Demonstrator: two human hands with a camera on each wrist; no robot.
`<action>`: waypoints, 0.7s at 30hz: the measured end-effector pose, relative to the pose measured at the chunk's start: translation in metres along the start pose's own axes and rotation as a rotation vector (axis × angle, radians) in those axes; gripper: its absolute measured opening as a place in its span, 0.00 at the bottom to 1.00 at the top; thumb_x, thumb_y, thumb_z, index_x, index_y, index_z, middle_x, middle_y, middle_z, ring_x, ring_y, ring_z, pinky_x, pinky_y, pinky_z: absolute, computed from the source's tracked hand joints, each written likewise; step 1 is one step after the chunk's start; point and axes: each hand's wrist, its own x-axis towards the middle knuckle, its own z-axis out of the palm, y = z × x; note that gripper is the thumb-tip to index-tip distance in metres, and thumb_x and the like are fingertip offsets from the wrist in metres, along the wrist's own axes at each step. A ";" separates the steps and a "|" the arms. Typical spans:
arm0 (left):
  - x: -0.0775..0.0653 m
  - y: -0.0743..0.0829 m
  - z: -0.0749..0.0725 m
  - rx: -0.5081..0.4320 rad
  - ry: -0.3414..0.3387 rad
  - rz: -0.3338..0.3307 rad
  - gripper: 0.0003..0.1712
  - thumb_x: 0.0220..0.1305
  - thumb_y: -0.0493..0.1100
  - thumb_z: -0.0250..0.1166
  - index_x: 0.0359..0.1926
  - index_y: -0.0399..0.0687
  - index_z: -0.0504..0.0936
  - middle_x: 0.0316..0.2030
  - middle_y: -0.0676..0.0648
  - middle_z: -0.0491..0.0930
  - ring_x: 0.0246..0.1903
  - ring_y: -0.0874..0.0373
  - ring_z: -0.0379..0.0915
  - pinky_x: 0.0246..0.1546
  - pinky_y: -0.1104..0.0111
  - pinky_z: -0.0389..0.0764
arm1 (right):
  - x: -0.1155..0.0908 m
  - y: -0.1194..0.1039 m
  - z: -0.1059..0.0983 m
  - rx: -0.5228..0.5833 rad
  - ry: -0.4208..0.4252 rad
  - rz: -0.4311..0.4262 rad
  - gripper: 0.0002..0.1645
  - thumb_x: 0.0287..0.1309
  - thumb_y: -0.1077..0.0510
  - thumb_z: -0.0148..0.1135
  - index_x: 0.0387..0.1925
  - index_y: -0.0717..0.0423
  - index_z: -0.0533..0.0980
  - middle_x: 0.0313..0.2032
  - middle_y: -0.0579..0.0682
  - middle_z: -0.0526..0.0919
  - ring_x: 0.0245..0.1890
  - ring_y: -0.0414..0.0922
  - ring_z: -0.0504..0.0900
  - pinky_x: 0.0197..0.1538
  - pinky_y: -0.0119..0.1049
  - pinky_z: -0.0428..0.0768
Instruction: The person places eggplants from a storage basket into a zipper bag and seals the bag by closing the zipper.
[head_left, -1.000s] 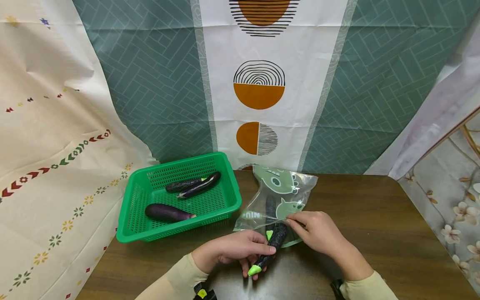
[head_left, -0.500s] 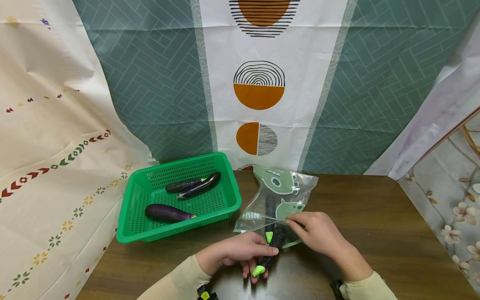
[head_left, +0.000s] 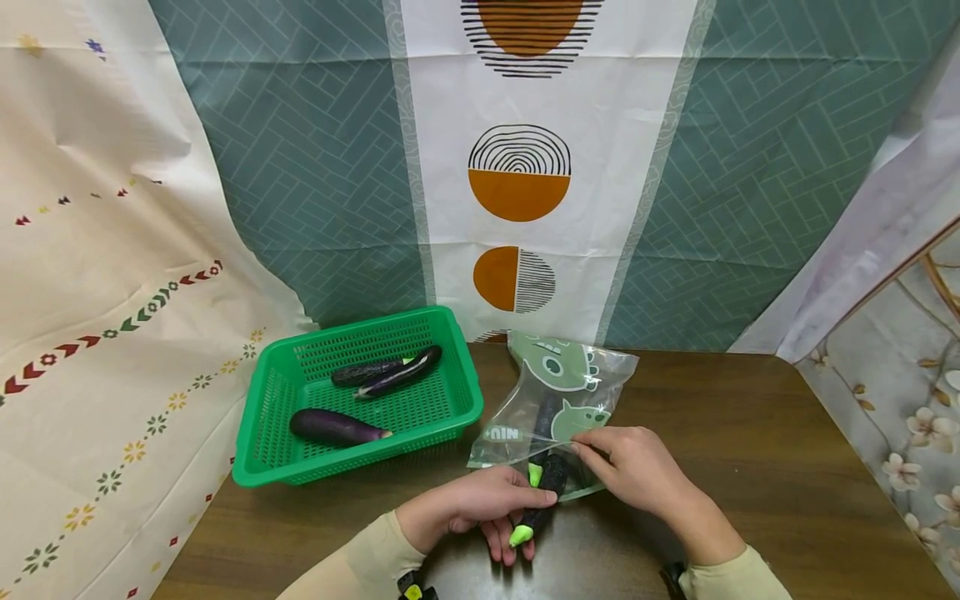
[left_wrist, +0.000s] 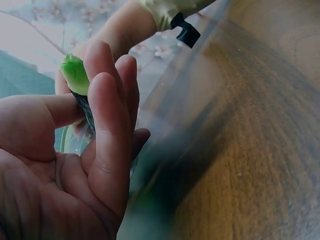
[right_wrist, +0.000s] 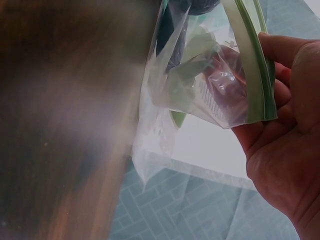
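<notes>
My left hand [head_left: 498, 498] pinches a dark, bumpy cucumber [head_left: 554, 473] near its bright green end [left_wrist: 75, 75], thumb on top and fingers beneath. The cucumber's far end is inside the mouth of a clear zip bag [head_left: 510, 408] printed with green animal figures. My right hand [head_left: 637, 467] pinches the bag's mouth edge, and the green zip strip [right_wrist: 257, 65] shows between thumb and fingers in the right wrist view. Beside the held cucumber, a second dark cucumber [head_left: 545, 417] with a green end lies mostly in the bag, seen through the plastic.
A green plastic basket [head_left: 247, 433] stands to the left on the brown wooden table [head_left: 750, 467]. Inside it lie a thick purple eggplant [head_left: 333, 426], a slim eggplant [head_left: 401, 372] and another dark bumpy cucumber [head_left: 363, 372]. A patterned curtain [head_left: 315, 167] hangs behind.
My left hand has shifted slightly right with the cucumber, whose green end has moved a little right and up. The bagged cucumber has tilted slightly. My right hand has stayed nearly still.
</notes>
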 end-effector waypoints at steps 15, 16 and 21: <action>0.003 -0.005 0.005 -0.071 0.043 -0.004 0.22 0.81 0.54 0.68 0.43 0.35 0.82 0.24 0.41 0.85 0.16 0.58 0.83 0.19 0.67 0.86 | -0.001 0.001 0.000 0.000 -0.001 -0.011 0.05 0.69 0.58 0.78 0.43 0.45 0.93 0.38 0.37 0.93 0.36 0.32 0.89 0.37 0.41 0.88; 0.003 -0.005 0.005 -0.072 0.040 -0.003 0.22 0.81 0.53 0.68 0.43 0.35 0.82 0.24 0.41 0.85 0.16 0.58 0.83 0.19 0.67 0.86 | -0.001 0.001 0.000 0.001 -0.001 -0.012 0.05 0.69 0.58 0.77 0.43 0.45 0.93 0.38 0.37 0.93 0.36 0.32 0.89 0.37 0.41 0.88; 0.002 -0.003 0.005 -0.077 0.021 0.002 0.19 0.81 0.50 0.68 0.41 0.36 0.82 0.26 0.42 0.86 0.17 0.59 0.82 0.21 0.67 0.87 | -0.001 0.002 0.000 -0.007 0.004 -0.021 0.05 0.68 0.58 0.78 0.43 0.45 0.93 0.37 0.36 0.93 0.35 0.32 0.89 0.37 0.41 0.88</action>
